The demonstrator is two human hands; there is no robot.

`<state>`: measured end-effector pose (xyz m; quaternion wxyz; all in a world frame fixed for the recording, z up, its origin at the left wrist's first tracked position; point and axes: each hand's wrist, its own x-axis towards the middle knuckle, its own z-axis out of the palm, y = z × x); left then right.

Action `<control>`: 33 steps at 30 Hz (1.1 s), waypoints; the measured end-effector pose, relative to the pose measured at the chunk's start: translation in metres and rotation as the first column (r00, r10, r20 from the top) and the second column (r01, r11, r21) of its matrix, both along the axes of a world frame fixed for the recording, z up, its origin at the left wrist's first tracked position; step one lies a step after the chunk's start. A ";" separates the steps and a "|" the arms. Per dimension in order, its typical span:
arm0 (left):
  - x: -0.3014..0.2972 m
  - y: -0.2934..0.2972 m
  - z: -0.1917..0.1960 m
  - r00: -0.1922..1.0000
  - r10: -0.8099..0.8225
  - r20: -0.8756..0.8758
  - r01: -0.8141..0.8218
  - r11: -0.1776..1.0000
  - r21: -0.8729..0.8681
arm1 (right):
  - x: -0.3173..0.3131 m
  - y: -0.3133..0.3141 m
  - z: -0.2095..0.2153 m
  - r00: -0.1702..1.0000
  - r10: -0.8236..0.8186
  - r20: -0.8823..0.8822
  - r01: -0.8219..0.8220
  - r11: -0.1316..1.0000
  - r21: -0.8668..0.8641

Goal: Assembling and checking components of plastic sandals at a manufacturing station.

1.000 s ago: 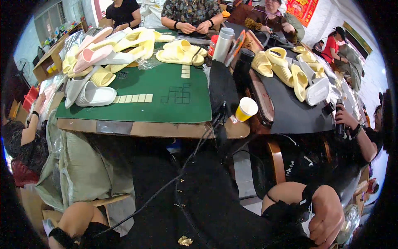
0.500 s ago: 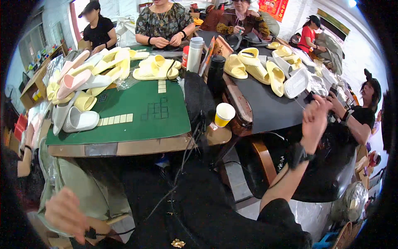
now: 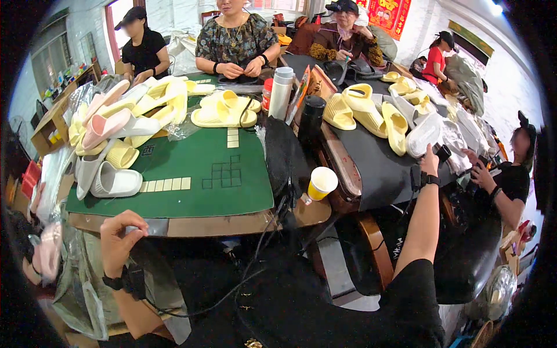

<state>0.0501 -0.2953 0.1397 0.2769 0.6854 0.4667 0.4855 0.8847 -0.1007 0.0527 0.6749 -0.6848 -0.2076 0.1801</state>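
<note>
My left hand (image 3: 123,235) is raised at the near left edge of the green-topped table, its thumb and bent fingertips drawn together. Anything between them is too small to make out. Reaching far over the dark table on the right, my right hand (image 3: 429,161) has a finger stretched toward the near end of a pale grey slipper (image 3: 423,134). Fingertip and slipper overlap in view, so I cannot tell whether they touch. Beside that slipper lie a yellow slipper (image 3: 396,129) and several slippers in clear plastic (image 3: 456,139).
Slippers in yellow, pink (image 3: 105,129) and white (image 3: 116,180) are heaped on the green mat (image 3: 232,200). A yellow-white cup (image 3: 322,183), black bottle (image 3: 311,116) and silver bottle (image 3: 281,93) stand between the tables. Co-workers sit opposite and at the right, where one person's hands (image 3: 480,173) are close to mine.
My left hand has risen from the lower left to the table edge. My right hand has lowered and extended toward the pale grey slipper. The view has shifted slightly.
</note>
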 end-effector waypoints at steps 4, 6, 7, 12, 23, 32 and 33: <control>-0.030 0.018 -0.033 0.987 -0.095 0.131 0.096 0.995 -0.002 | 0.115 -0.036 0.043 0.627 0.341 0.701 -0.182 0.938 -0.294; -0.012 0.017 -0.018 0.999 -0.028 0.020 0.029 0.997 -0.069 | 0.080 -0.013 0.020 0.844 0.534 -0.048 -0.529 0.844 0.090; -0.012 0.021 -0.018 0.999 -0.036 0.032 0.038 0.997 -0.062 | 0.079 -0.029 0.030 0.800 0.598 0.048 -0.599 0.789 0.139; 0.000 0.015 -0.011 0.992 0.056 -0.109 -0.068 0.992 -0.103 | -0.031 0.014 0.024 0.814 0.455 -0.362 -0.415 0.891 0.185; -0.020 0.008 -0.021 0.990 -0.076 -0.119 0.062 0.991 -0.117 | -0.003 0.018 0.108 0.958 0.272 0.091 -0.284 0.847 0.449; -0.035 0.023 -0.043 0.973 -0.195 0.122 0.218 0.954 -0.207 | -0.076 -0.025 0.236 0.825 0.261 0.502 -0.524 0.686 0.504; -0.035 0.027 -0.046 0.959 -0.229 0.164 0.257 0.950 -0.175 | -0.105 -0.034 0.259 0.908 0.381 0.178 -0.403 0.670 0.623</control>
